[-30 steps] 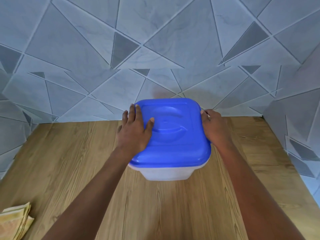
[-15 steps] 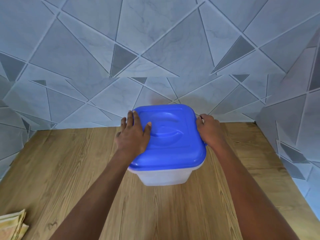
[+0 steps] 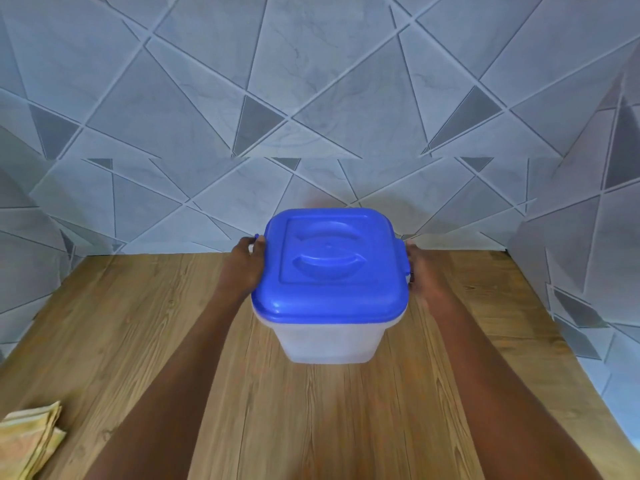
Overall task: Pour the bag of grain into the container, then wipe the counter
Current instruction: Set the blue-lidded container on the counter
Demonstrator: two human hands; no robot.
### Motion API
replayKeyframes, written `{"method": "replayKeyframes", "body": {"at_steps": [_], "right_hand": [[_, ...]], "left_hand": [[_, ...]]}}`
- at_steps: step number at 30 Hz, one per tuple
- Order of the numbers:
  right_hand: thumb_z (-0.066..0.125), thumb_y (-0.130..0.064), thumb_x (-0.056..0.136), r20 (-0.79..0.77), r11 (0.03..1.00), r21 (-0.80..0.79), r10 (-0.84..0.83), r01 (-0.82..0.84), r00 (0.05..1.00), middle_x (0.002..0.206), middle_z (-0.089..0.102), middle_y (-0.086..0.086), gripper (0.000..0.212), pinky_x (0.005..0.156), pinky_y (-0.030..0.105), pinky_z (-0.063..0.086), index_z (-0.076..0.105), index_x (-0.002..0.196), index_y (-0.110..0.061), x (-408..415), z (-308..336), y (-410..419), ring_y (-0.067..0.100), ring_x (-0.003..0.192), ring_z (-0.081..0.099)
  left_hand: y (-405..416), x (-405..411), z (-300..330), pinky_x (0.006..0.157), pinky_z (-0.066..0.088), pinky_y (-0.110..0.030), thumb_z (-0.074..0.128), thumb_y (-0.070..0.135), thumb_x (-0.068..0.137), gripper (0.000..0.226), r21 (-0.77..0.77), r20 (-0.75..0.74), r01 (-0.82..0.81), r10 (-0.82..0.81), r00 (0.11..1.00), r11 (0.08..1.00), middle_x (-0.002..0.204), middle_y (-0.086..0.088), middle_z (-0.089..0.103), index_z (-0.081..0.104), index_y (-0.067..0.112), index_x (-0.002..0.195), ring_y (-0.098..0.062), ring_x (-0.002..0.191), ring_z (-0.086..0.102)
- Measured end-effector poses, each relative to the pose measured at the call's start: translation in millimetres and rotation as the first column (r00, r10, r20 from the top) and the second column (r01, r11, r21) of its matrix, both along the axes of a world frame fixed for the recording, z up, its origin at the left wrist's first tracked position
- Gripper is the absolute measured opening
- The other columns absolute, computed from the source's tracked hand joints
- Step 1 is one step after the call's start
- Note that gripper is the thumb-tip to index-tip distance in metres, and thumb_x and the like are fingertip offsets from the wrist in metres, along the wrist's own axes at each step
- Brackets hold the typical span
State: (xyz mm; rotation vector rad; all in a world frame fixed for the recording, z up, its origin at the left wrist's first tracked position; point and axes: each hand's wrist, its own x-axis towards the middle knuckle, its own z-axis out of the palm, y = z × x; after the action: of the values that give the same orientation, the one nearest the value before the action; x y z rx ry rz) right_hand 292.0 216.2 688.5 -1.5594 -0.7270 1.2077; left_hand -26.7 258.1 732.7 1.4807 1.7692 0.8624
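A square translucent white container (image 3: pixel 329 341) with a blue lid (image 3: pixel 329 268) stands on the wooden counter (image 3: pixel 138 323), near the tiled back wall. The lid is on. My left hand (image 3: pixel 244 268) presses against the container's left side just under the lid's rim. My right hand (image 3: pixel 424 271) holds the right side, by the blue latch. Both sets of fingers are partly hidden behind the container. No bag of grain is in view.
A folded yellowish cloth (image 3: pixel 29 441) lies at the counter's near left corner. Grey geometric tiled walls (image 3: pixel 311 116) close in the counter at the back, left and right.
My left hand has slid off the top of the lid to the container's left side. My right hand has shifted lower on the right side.
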Motion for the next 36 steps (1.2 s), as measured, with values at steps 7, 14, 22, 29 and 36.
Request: {"method": "replayKeyframes", "body": {"at_steps": [7, 14, 22, 29, 36], "right_hand": [[0.066, -0.045, 0.089, -0.108, 0.995, 0.097, 0.041, -0.030, 0.993, 0.067, 0.065, -0.004, 0.027, 0.065, 0.032, 0.047, 0.065, 0.075, -0.022, -11, 2, -3, 0.020, 0.070, 0.060], [0.073, -0.066, 0.077, -0.053, 0.993, 0.097, 0.073, -0.067, 0.996, 0.052, 0.063, -0.016, 0.042, 0.051, 0.016, 0.047, 0.070, 0.063, -0.026, -24, 8, -24, 0.010, 0.059, 0.061], [0.047, -0.082, 0.077, 0.117, 0.992, 0.120, 0.014, -0.028, 0.993, 0.105, 0.074, -0.003, 0.065, 0.096, 0.046, 0.054, 0.070, 0.100, -0.027, -48, 31, -20, 0.018, 0.100, 0.069], [0.071, -0.069, 0.068, 0.068, 0.988, 0.140, 0.052, -0.061, 0.996, 0.116, 0.073, -0.010, 0.064, 0.097, 0.050, 0.055, 0.067, 0.120, -0.032, -52, 46, -18, 0.018, 0.107, 0.070], [0.071, -0.022, 0.090, -0.052, 0.930, 0.356, -0.080, 0.093, 0.995, 0.102, 0.077, 0.000, 0.013, 0.083, 0.039, 0.059, 0.074, 0.102, -0.019, -51, 73, -25, 0.017, 0.094, 0.073]], "left_hand": [[11, -24, -3, 0.055, 0.040, -0.030, 0.033, 0.038, 0.109, 0.057, 0.050, -0.202, 0.121, -0.109, 0.973, 0.991, 0.061, -0.010, 0.058, 0.056, 0.004, 0.069, -0.023, 0.059, 0.056], [-14, -43, -54, 0.091, 0.049, -0.048, 0.037, -0.003, 0.102, 0.037, -0.134, 0.345, 0.062, -0.012, 0.939, 0.989, 0.086, 0.000, 0.063, 0.058, 0.021, 0.085, -0.023, 0.084, 0.061], [-43, -14, -5, 0.088, 0.057, -0.033, 0.030, 0.049, 0.108, 0.049, 0.035, 0.516, 0.180, -0.172, 0.839, 0.983, 0.111, 0.001, 0.076, 0.067, 0.019, 0.118, -0.015, 0.104, 0.072], [-42, -2, 7, 0.083, 0.056, -0.035, 0.027, 0.054, 0.106, 0.055, -0.018, 0.707, 0.093, -0.053, 0.705, 0.996, 0.119, -0.005, 0.074, 0.063, 0.019, 0.130, -0.023, 0.111, 0.071], [-43, 9, 19, 0.070, 0.060, -0.024, 0.028, 0.057, 0.105, 0.061, 0.033, 0.745, 0.066, -0.069, 0.663, 0.997, 0.116, -0.005, 0.075, 0.062, 0.013, 0.131, -0.019, 0.103, 0.073]]}}
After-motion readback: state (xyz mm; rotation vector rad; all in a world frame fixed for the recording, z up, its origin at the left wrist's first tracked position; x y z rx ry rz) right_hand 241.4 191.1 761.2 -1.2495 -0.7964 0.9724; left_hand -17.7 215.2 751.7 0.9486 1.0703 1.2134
